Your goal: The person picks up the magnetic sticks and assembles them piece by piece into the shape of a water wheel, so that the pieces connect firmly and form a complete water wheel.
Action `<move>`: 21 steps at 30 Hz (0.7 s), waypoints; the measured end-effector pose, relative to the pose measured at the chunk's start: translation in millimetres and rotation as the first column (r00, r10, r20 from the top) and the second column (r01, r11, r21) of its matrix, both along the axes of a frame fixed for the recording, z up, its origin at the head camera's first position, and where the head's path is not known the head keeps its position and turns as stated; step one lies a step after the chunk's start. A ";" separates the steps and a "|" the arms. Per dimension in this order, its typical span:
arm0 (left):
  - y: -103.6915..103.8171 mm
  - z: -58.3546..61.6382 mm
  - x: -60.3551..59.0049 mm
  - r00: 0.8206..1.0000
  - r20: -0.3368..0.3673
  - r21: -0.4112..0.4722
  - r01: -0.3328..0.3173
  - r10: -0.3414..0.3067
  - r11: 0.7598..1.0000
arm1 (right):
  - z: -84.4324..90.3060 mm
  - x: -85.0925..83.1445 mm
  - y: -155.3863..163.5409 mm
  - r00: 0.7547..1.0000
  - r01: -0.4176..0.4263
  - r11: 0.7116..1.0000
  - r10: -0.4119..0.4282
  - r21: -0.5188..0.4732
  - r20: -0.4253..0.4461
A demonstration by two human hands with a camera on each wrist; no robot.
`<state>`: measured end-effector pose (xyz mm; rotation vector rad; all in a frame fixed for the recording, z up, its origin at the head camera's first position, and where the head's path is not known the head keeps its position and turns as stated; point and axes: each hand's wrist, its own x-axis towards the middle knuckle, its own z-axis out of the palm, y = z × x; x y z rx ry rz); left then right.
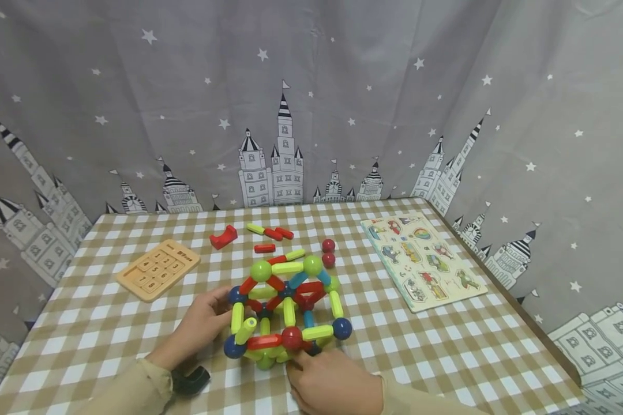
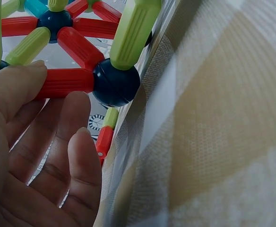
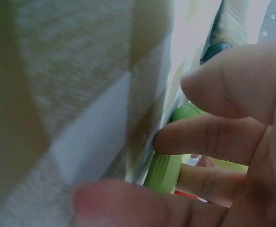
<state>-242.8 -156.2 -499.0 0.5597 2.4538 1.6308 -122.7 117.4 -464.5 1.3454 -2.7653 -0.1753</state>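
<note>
A ball-and-rod structure [image 1: 286, 304] of lime, red and blue rods joined by balls stands at the middle of the checked table [image 1: 446, 346]. My left hand [image 1: 201, 324] is at its left side. In the left wrist view my thumb [image 2: 15, 87] lies over a red rod [image 2: 64, 81] and a fingertip [image 2: 76, 101] touches it from below, beside a dark blue ball [image 2: 115, 82]. My right hand [image 1: 328, 381] is at the structure's front bottom edge. In the right wrist view its fingers [image 3: 202, 142] curl round a lime rod [image 3: 164, 172] low against the cloth.
A wooden number board [image 1: 158, 269] lies at the left and a picture puzzle board [image 1: 423, 259] at the right. A red arch piece [image 1: 223, 237], loose rods [image 1: 272, 233] and two red balls [image 1: 329, 252] lie behind the structure. A dark curved piece [image 1: 192, 380] lies by my left wrist.
</note>
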 end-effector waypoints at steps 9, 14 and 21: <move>-1.1 0.0 -0.3 0.999 -0.040 0.006 -0.002 0.002 1.000 | -2.7 1.7 -2.1 1.000 0.021 1.000 -0.021 -0.014 -0.008; -2.2 -0.9 0.4 0.999 -0.042 0.021 0.002 -0.001 1.000 | -2.6 0.0 -1.4 0.999 0.005 1.000 -0.006 -0.025 -0.043; -0.3 -2.6 1.6 0.999 -0.039 0.032 0.013 -0.012 0.999 | 27.7 3.8 30.4 0.985 -0.098 0.957 0.133 -0.272 0.112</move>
